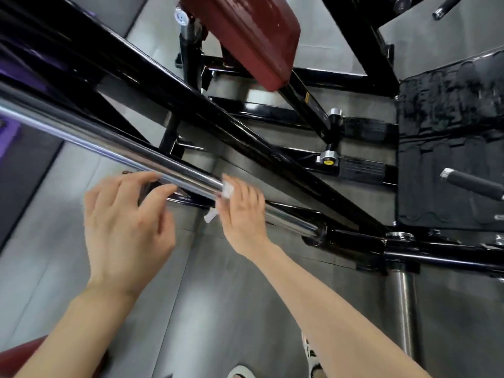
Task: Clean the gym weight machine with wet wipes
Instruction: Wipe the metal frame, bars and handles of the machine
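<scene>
A shiny chrome bar (114,148) of the weight machine runs diagonally from the upper left down to a black joint at the right. My right hand (244,211) is curled around this bar and holds a small white wet wipe (227,190) against it; a corner of the wipe hangs below the hand. My left hand (128,219) hovers just below the bar to the left, fingers relaxed and spread, fingertips near the chrome, holding nothing. The view is motion-blurred.
Black frame tubes (191,105) cross above the bar. A dark red pad (245,36) sits at the top, a black textured footplate (450,148) at the right with a black grip handle (474,184). Grey floor lies below; my shoe (240,372) shows at the bottom.
</scene>
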Demonstrator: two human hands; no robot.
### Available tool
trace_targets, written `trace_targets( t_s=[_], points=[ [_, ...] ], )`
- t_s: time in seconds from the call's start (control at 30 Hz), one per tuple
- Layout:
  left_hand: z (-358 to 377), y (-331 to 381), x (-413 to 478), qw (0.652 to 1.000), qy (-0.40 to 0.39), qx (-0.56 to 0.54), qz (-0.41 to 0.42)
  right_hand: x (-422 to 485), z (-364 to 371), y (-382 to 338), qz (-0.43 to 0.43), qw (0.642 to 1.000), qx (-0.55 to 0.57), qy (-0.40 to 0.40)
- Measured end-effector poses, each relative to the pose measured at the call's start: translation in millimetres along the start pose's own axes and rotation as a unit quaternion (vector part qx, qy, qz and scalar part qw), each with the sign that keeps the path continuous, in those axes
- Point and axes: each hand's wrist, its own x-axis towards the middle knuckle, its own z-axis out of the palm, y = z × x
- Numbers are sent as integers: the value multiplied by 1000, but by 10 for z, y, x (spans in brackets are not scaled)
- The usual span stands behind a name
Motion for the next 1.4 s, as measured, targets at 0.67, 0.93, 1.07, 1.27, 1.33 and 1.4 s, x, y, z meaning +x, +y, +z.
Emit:
trace_targets(
  t_s=[0.67, 0.93, 1.07, 1.27, 1.33, 1.4],
  points=[
    [-243, -380, 714, 631, 96, -520, -567, 689, -288, -938, -107, 977, 32, -182],
    [-537, -735, 713, 606, 127, -545, -566, 359, -508, -560, 45, 968, -10, -245],
    [-695, -947, 649, 629, 105, -528, -560, 553, -405, -975, 10, 970, -34, -240],
    [-943, -1249, 726, 643, 98, -527, -547, 1031, -143, -2207, -109, 983, -7, -150],
    [-1045, -1337, 811, 638, 110, -541, -537, 1038, -269, -2365, -159, 978, -10, -132],
    [-1130, -1437, 920, 621, 123, -569, -525, 1023, -455, -2402, -176, 979, 6, -107]
  ],
)
